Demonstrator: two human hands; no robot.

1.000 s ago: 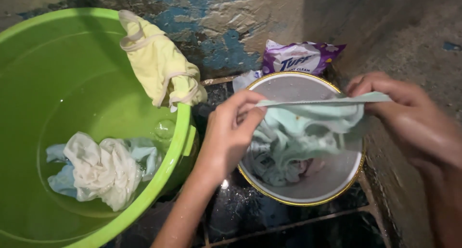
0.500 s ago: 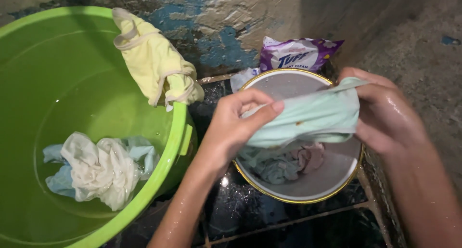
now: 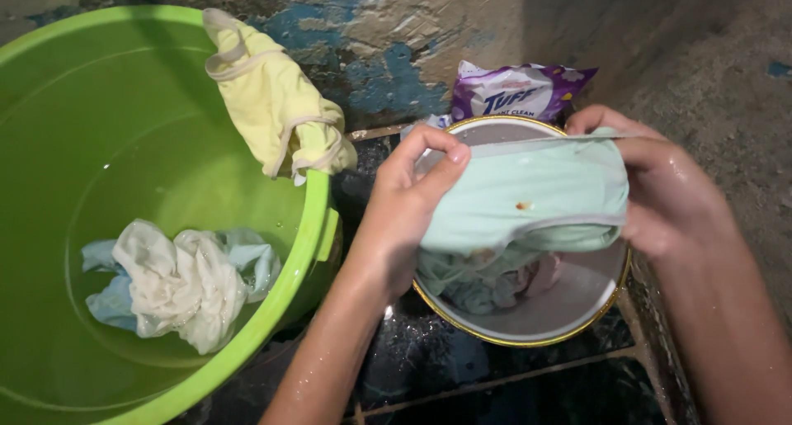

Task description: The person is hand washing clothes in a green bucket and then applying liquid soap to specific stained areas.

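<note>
My left hand [image 3: 404,210] and my right hand [image 3: 668,198] both grip a wet pale green cloth [image 3: 536,198], stretched flat between them. A small brownish spot shows near the cloth's middle. The cloth hangs over a round metal bowl with a gold rim [image 3: 569,314], which stands on the dark wet floor. More bunched cloth, pale green and pink [image 3: 503,285], lies in the bowl below my hands.
A large green plastic basin [image 3: 289,293] at the left holds water and white and light blue cloths [image 3: 177,280]. A yellow garment [image 3: 276,107] hangs over its rim. A purple and white packet [image 3: 520,91] leans on the peeling wall behind the bowl.
The green cloth went from a thin taut strip to a wider spread panel. My hands came closer together and rose slightly above the bowl.
</note>
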